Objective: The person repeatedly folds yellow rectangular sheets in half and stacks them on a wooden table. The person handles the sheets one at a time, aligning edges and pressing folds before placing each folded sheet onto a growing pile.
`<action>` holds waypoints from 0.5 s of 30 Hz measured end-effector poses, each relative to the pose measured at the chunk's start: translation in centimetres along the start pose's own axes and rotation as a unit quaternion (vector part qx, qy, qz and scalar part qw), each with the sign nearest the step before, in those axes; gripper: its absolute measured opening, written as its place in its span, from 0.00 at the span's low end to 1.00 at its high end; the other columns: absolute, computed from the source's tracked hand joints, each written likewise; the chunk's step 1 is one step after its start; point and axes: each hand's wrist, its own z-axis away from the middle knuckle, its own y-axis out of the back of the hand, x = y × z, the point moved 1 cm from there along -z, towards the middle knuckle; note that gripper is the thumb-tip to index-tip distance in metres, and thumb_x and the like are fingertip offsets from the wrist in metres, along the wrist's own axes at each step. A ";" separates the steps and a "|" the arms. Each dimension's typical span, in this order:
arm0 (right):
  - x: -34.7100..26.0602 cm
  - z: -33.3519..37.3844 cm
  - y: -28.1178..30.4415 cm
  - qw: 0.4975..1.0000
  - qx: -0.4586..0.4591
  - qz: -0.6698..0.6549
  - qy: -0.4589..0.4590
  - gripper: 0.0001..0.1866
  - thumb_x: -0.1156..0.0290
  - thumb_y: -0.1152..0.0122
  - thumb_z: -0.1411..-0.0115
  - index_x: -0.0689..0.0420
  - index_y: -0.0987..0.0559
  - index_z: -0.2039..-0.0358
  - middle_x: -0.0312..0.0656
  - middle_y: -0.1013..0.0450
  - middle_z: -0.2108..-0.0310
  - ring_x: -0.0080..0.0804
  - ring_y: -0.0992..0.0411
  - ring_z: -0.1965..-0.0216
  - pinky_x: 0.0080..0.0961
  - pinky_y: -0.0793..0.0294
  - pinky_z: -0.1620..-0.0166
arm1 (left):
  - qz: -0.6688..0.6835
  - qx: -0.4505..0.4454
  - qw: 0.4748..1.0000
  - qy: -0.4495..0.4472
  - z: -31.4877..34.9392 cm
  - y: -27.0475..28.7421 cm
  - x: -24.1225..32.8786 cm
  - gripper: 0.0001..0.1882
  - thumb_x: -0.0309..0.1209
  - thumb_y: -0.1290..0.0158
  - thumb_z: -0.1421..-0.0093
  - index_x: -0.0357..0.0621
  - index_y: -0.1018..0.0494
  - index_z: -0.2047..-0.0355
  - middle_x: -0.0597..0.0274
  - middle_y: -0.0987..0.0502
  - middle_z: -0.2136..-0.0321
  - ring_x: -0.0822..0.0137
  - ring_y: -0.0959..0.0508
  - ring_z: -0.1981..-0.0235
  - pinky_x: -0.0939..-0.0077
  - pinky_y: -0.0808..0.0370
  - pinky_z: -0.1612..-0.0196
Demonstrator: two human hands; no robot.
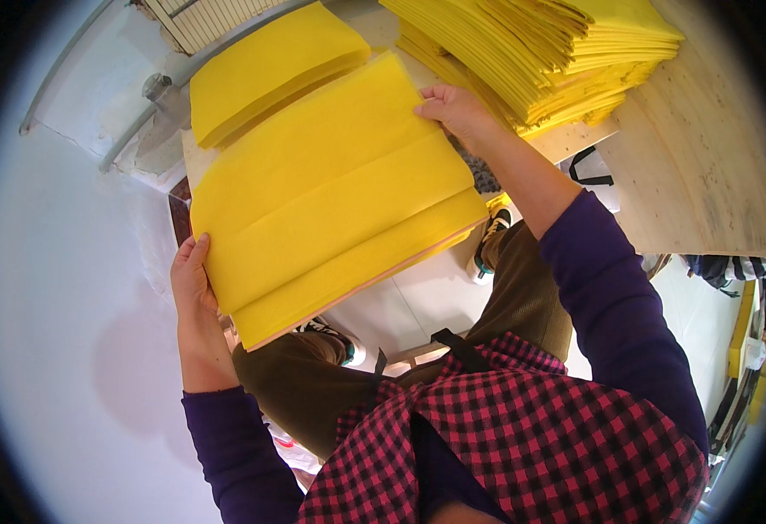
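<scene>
Yellow sheet (339, 188) was held between left hand (192, 278) and right hand (460, 115), just in front of the far-left stack (274, 65).
To keep it smooth, an even, light pull from both sides seemed best, without making new folds. Left hand gripped the left edge around its middle, fingers partly hidden; right hand gripped the right edge, toward the far corner, and its arm (535, 175) reached farther out.

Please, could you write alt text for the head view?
A person's left hand and right hand hold opposite edges of a creased yellow sheet. Beyond it, more yellow material lies at upper left, and a thick yellow pile at upper right.
</scene>
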 end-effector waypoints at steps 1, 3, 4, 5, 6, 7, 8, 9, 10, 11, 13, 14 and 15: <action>-0.2 0.1 0.1 1.000 -0.004 0.006 -0.002 0.15 0.71 0.38 0.43 0.61 0.25 0.55 0.40 0.24 0.65 0.25 0.26 0.65 0.22 0.27 0.63 | -0.003 -0.004 1.000 0.003 0.0 0.0 0.0 0.05 0.28 0.46 0.38 0.40 0.27 0.65 0.60 0.21 0.69 0.70 0.21 0.71 0.78 0.22 0.67; -0.5 0.3 0.2 1.000 -0.011 0.018 -0.004 0.17 0.70 0.38 0.43 0.62 0.26 0.53 0.41 0.24 0.64 0.27 0.26 0.65 0.23 0.27 0.64 | -0.006 -0.003 1.000 0.005 0.0 0.0 0.0 0.05 0.28 0.46 0.38 0.40 0.28 0.65 0.61 0.21 0.68 0.70 0.21 0.71 0.77 0.22 0.67; -0.8 0.5 0.2 1.000 -0.013 0.024 -0.004 0.18 0.70 0.38 0.43 0.62 0.26 0.53 0.41 0.24 0.64 0.27 0.26 0.65 0.24 0.27 0.64 | 0.001 -0.006 1.000 0.009 0.0 0.0 0.0 0.05 0.29 0.46 0.38 0.40 0.28 0.65 0.61 0.21 0.68 0.70 0.21 0.70 0.77 0.22 0.67; -1.0 0.6 0.3 0.999 -0.013 0.031 -0.006 0.19 0.70 0.37 0.43 0.62 0.27 0.52 0.42 0.24 0.63 0.27 0.26 0.64 0.24 0.27 0.63 | -0.008 0.002 1.000 0.004 0.0 0.0 0.0 0.05 0.29 0.46 0.38 0.40 0.28 0.65 0.61 0.21 0.69 0.70 0.21 0.70 0.77 0.22 0.67; -1.2 0.8 0.3 0.999 -0.012 0.047 -0.004 0.20 0.70 0.37 0.44 0.62 0.27 0.52 0.42 0.24 0.63 0.27 0.26 0.64 0.24 0.27 0.63 | -0.009 0.007 1.000 0.003 0.0 -0.1 0.0 0.05 0.29 0.46 0.38 0.40 0.28 0.65 0.61 0.21 0.69 0.70 0.21 0.70 0.77 0.22 0.67; -1.3 1.0 0.3 0.998 -0.009 0.063 -0.005 0.20 0.70 0.37 0.44 0.62 0.27 0.52 0.42 0.24 0.63 0.28 0.26 0.64 0.24 0.27 0.63 | -0.009 0.012 1.000 0.000 0.1 -0.2 0.0 0.05 0.29 0.46 0.38 0.40 0.27 0.65 0.61 0.21 0.69 0.70 0.21 0.70 0.77 0.22 0.66; -1.5 1.2 0.3 0.997 -0.006 0.079 -0.006 0.21 0.70 0.36 0.44 0.62 0.27 0.51 0.42 0.24 0.63 0.28 0.26 0.64 0.25 0.27 0.63 | -0.007 0.009 1.000 0.001 0.1 -0.2 0.0 0.05 0.29 0.46 0.38 0.40 0.27 0.65 0.61 0.21 0.69 0.70 0.21 0.70 0.77 0.22 0.66; -1.6 1.3 0.2 0.996 -0.005 0.084 -0.015 0.21 0.71 0.36 0.44 0.61 0.28 0.50 0.41 0.24 0.62 0.27 0.27 0.63 0.24 0.28 0.61 | -0.005 0.006 1.000 0.001 0.2 -0.3 0.1 0.05 0.28 0.47 0.37 0.40 0.27 0.65 0.61 0.21 0.68 0.70 0.21 0.70 0.77 0.22 0.66; -1.7 1.4 0.2 0.996 -0.003 0.090 -0.023 0.22 0.71 0.36 0.44 0.60 0.28 0.49 0.40 0.25 0.62 0.26 0.27 0.62 0.23 0.29 0.60 | -0.003 0.003 1.000 0.000 0.3 -0.4 0.1 0.05 0.28 0.47 0.37 0.40 0.27 0.64 0.61 0.21 0.68 0.70 0.21 0.70 0.77 0.22 0.66; -1.7 1.5 0.2 0.995 -0.006 0.093 -0.026 0.23 0.71 0.36 0.44 0.59 0.29 0.48 0.39 0.25 0.61 0.25 0.27 0.61 0.22 0.29 0.59 | -0.005 0.005 1.000 0.002 0.4 -0.4 0.1 0.05 0.28 0.47 0.37 0.40 0.27 0.64 0.61 0.21 0.68 0.70 0.22 0.70 0.77 0.22 0.66; -1.8 1.5 0.2 0.996 -0.007 0.083 -0.035 0.24 0.71 0.36 0.44 0.59 0.29 0.47 0.39 0.25 0.60 0.25 0.27 0.59 0.23 0.29 0.57 | 0.001 0.008 1.000 0.011 0.4 -0.4 0.3 0.06 0.29 0.48 0.37 0.39 0.27 0.63 0.61 0.21 0.67 0.70 0.22 0.70 0.76 0.22 0.66; -1.8 1.4 0.2 0.996 -0.009 0.077 -0.037 0.24 0.70 0.36 0.44 0.59 0.29 0.47 0.39 0.25 0.59 0.26 0.27 0.58 0.24 0.30 0.56 | -0.016 0.008 1.000 0.013 0.4 -0.3 0.5 0.07 0.29 0.48 0.37 0.39 0.27 0.62 0.61 0.21 0.67 0.70 0.22 0.71 0.77 0.23 0.66; -1.8 1.3 0.3 0.996 -0.014 0.081 -0.039 0.24 0.70 0.37 0.43 0.59 0.30 0.47 0.39 0.25 0.59 0.26 0.27 0.58 0.24 0.30 0.55 | -0.020 0.007 1.000 0.021 0.2 -0.3 0.6 0.07 0.29 0.49 0.37 0.39 0.27 0.62 0.61 0.21 0.66 0.70 0.22 0.71 0.77 0.23 0.66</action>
